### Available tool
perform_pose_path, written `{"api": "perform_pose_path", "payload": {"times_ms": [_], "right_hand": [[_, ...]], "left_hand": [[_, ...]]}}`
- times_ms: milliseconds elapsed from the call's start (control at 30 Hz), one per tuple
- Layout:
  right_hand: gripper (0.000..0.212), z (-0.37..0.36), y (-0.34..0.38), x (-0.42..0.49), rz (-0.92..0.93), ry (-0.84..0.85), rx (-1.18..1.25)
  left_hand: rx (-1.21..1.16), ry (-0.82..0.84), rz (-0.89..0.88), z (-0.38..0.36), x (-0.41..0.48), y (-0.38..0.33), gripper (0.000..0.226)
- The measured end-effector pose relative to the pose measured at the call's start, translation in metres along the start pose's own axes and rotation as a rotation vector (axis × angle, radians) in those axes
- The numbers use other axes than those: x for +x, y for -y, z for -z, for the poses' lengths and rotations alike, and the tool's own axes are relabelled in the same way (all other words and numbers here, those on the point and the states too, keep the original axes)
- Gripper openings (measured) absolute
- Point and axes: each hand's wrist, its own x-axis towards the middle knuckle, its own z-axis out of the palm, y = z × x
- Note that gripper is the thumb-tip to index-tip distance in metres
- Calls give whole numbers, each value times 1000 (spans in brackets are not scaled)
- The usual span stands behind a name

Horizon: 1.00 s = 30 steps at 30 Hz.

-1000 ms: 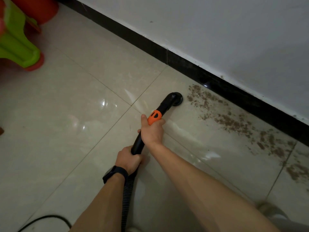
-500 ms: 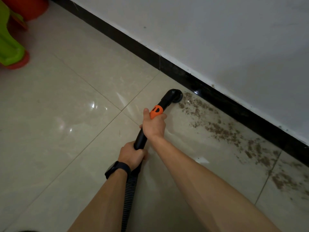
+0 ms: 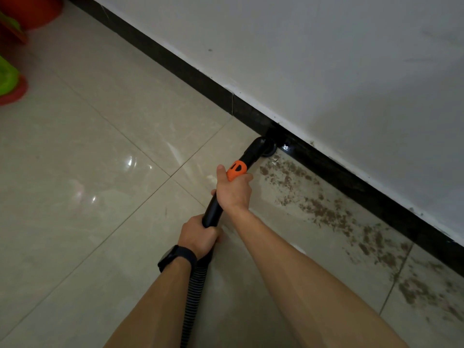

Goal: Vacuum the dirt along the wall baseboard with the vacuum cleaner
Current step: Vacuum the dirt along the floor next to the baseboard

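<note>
Left hand (image 3: 198, 237) wraps the black vacuum wand (image 3: 213, 209) low, just above the ribbed hose (image 3: 193, 297); right hand (image 3: 234, 190) grips it higher, at the orange collar (image 3: 236, 169). The nozzle (image 3: 267, 149) sits on the tile floor (image 3: 100, 197), touching the black baseboard (image 3: 376, 194), with brown dirt (image 3: 326, 212) strewn rightward along it.

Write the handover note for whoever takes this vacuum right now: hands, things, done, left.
Left hand: grips the lower end of the wand, just above the hose.
Right hand: grips the wand at the orange collar.
Nozzle: on the floor, up against the baseboard.
Done: tiles left of the nozzle show no dirt.
Left: the brown dirt strewn along the baseboard, from the nozzle rightward to the frame edge.
</note>
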Motion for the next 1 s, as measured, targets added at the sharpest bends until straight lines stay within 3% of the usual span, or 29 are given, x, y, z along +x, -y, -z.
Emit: {"api": "perform_pose_path", "payload": {"times_ms": [267, 433, 633, 1000], "right_hand": [[47, -10, -10, -27, -54, 11, 88], [43, -23, -28, -59, -78, 42, 144], [42, -28, -38, -81, -78, 68, 142], [46, -13, -20, -56, -65, 59, 92]], "left_hand": [[54, 34, 27, 21, -19, 12, 18], [110, 23, 44, 36, -40, 40, 10], [102, 5, 76, 43, -60, 52, 15], [43, 7, 84, 25, -42, 33, 12]]}}
